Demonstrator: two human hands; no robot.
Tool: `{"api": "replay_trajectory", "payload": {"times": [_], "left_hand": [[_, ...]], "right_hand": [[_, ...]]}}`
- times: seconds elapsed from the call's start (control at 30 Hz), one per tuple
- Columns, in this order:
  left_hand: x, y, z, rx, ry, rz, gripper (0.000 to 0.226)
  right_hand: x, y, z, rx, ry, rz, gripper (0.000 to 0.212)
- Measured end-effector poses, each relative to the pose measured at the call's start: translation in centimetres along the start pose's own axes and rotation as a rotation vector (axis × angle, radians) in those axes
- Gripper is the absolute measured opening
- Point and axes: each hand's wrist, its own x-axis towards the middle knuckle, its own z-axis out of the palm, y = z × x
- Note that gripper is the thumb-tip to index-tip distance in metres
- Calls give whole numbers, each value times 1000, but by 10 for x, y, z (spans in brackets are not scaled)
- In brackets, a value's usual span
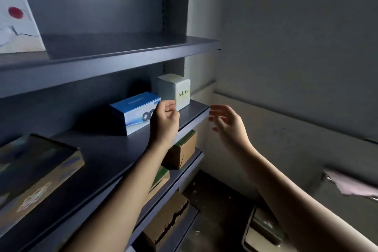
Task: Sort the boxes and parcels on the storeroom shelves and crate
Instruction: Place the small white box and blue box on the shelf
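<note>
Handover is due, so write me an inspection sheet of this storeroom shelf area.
Surface: grey metal shelf, dimly lit.
Job's things: blue box beside grey box with a handwritten number; dark flat box at left; cardboard box on the shelf below.
Clutter: white scraps on the floor.
Hands: left hand curled at the blue box's end, grip unclear; right hand open, holding nothing.
Cables: nothing seen.
Surroundings: grey wall with torn covering; crate on the floor.
</note>
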Motion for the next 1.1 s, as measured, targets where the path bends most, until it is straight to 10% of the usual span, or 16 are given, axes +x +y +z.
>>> {"api": "replay_trajectory", "payload": {"times": [0.5,0.77,1.1], "left_hand": [[136,-91,91,159,68,-324,60],[163,-100,127,252,231,-460,70],[153,-94,138,278,384,-394,64]], "right_hand": [[229,119,72,-230,-352,86,41],[295,159,94,-99,-688,-22,39],[292,156,81,287,-677,17,25]]}}
